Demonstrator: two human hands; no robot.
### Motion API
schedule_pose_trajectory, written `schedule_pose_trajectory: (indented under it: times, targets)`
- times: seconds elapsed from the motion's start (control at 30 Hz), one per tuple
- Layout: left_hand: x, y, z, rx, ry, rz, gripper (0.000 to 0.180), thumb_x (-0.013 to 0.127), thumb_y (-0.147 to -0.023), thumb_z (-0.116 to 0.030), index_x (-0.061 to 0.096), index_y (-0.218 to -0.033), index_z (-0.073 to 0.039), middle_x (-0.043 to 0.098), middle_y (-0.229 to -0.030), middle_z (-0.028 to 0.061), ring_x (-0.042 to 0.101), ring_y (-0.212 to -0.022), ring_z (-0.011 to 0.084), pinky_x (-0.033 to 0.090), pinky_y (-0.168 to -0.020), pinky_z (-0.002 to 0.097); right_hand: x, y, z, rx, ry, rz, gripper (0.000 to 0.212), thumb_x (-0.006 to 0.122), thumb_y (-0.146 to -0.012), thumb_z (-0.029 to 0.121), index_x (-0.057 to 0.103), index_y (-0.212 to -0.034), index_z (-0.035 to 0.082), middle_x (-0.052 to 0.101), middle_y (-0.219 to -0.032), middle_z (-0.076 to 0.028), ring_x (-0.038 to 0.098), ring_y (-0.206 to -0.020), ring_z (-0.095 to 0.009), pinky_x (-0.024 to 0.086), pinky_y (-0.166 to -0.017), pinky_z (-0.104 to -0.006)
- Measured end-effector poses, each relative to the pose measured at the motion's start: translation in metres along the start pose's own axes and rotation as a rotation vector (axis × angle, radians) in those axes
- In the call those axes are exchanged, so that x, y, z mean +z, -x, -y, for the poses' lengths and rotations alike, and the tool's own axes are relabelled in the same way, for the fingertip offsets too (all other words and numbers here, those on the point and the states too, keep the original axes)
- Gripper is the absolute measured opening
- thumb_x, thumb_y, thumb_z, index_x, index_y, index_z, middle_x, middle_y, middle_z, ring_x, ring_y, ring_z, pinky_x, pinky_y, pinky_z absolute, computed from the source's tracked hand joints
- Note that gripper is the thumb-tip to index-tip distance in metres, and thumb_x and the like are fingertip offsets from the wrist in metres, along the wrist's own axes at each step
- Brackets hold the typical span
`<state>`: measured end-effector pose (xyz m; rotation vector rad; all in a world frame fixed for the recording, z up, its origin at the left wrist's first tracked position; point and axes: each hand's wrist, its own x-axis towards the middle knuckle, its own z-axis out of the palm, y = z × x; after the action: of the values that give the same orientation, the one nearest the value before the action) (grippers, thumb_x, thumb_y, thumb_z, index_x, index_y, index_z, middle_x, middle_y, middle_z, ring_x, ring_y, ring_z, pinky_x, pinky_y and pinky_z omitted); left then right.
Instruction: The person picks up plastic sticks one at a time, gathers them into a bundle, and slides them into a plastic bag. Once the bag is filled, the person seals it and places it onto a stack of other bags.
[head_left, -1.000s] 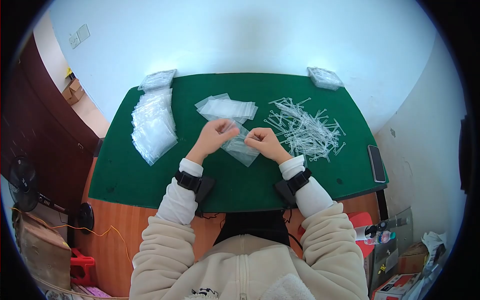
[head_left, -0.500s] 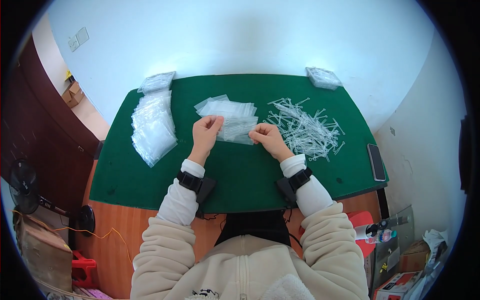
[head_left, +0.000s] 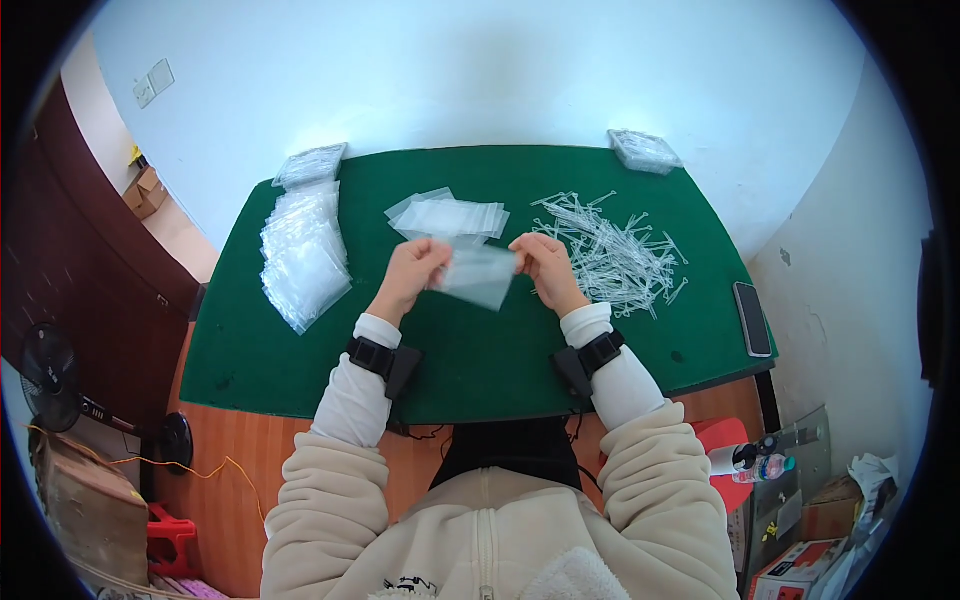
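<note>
Between my hands, above the green table, hangs a small clear plastic bag (head_left: pixel 480 278), tilted and smeared by motion. My left hand (head_left: pixel 412 272) is closed on its left edge. At its upper right corner, my right hand (head_left: pixel 548 268) pinches the bag between thumb and fingers. Whatever the bag contains is blurred. Just beyond it lies a small stack of flat clear bags (head_left: pixel 450 213). Right of my right hand spreads a loose heap of thin clear sticks with small ring-like ends (head_left: pixel 620 258).
A long overlapping row of clear bags (head_left: pixel 305 255) lies on the left of the green table (head_left: pixel 470 365). Bundles of packed bags stand at the back left (head_left: pixel 310 165) and back right (head_left: pixel 645 152). A phone (head_left: pixel 752 320) rests near the right edge. Behind is a white wall (head_left: pixel 480 80).
The bag has swung to a tilt, its right side lower and nearer me, and the sticks seen in it before are now blurred. My right hand has risen slightly to its upper corner.
</note>
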<state>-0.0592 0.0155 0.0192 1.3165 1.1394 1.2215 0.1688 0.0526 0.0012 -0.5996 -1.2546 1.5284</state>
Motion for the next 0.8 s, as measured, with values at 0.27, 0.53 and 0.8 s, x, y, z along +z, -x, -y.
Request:
schedule_pose_trajectory:
  times: [0.27, 0.53, 0.8]
  targets:
    - [0.034, 0.017, -0.009, -0.082, -0.167, 0.353, 0.017, 0.061, -0.083, -0.018, 0.059, -0.078, -0.002, 0.058, -0.065, 0.0004, 0.048, -0.05, 0.0049, 0.036, -0.046, 0.0194, 0.009, 0.003, -0.006, 0.073, 0.209, 0.125, 0.012, 0.059, -0.085, 0.013, 0.062, -0.08, 0.002, 0.056, -0.068, 0.001, 0.049, -0.06, -0.005, 0.04, -0.056, -0.0199]
    - [0.038, 0.017, -0.006, 0.008, -0.212, 0.233, 0.017, 0.061, -0.084, -0.016, 0.057, -0.075, -0.002, 0.058, -0.062, 0.0004, 0.049, -0.046, 0.0054, 0.038, -0.044, 0.0195, 0.016, 0.006, -0.008, -0.058, 0.413, 0.147, 0.014, 0.059, -0.085, 0.014, 0.062, -0.081, 0.001, 0.056, -0.068, 0.003, 0.047, -0.06, -0.004, 0.038, -0.055, -0.0192]
    - [0.039, 0.014, 0.007, 0.183, -0.302, 0.16, 0.019, 0.058, -0.085, -0.017, 0.06, -0.078, 0.0, 0.058, -0.061, 0.0008, 0.051, -0.05, 0.0073, 0.04, -0.048, 0.0224, 0.018, 0.005, -0.011, -0.098, 0.429, 0.128, 0.013, 0.06, -0.083, 0.013, 0.062, -0.079, 0.001, 0.055, -0.066, 0.003, 0.046, -0.06, -0.003, 0.037, -0.054, -0.0193]
